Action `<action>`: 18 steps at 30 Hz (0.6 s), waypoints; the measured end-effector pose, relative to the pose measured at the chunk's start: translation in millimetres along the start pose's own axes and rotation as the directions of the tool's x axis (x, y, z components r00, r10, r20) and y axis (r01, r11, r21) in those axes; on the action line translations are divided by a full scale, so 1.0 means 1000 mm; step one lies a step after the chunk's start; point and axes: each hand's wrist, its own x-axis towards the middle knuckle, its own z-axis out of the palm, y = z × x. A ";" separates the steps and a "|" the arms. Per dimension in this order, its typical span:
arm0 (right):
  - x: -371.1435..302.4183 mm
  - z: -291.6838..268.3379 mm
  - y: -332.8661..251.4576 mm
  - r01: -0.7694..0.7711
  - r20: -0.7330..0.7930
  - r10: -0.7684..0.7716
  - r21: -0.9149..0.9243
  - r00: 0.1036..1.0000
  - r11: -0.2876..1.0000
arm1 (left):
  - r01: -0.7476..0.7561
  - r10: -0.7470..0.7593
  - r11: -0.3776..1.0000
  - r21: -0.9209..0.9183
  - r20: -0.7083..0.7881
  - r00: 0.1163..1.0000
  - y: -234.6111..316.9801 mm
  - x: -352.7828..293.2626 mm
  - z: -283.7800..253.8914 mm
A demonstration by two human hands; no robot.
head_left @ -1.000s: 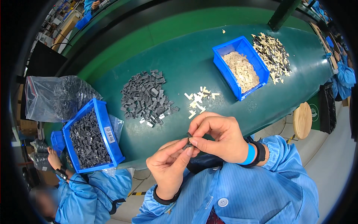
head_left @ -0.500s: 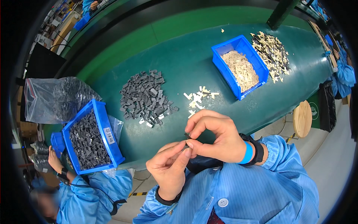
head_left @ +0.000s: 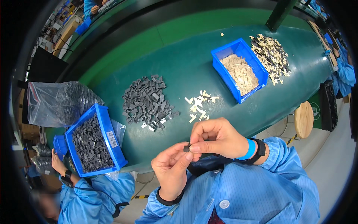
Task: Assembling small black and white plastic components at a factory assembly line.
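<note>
Both hands pinch one small dark part (head_left: 186, 148) together, left hand (head_left: 172, 171) below, right hand (head_left: 217, 139) above, held over the desk (head_left: 179, 71) edge near the grey pile (head_left: 147, 102).

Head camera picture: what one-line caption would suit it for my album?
Both hands, left hand and right hand, pinch a small dark grey part above a green table holding grey and cream parts.

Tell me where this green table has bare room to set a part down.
Bare table lies behind the grey parts pile, up to the right blue bin. Some lies in front of the white pieces. It is crowded around the left blue bin.
</note>
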 end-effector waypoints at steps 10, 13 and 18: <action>0.002 -0.002 0.002 -0.181 0.044 0.177 0.085 0.983 0.980 | -0.082 0.036 0.924 0.374 0.129 0.991 0.010 0.003 0.001; 0.003 -0.010 0.009 -0.080 0.087 0.100 -0.217 0.991 0.973 | -0.215 0.112 0.824 0.524 0.221 0.969 0.007 0.004 0.000; 0.003 -0.007 0.003 -0.171 0.052 0.167 0.085 0.985 0.982 | -0.209 0.106 0.827 0.523 0.220 0.970 0.006 0.005 -0.005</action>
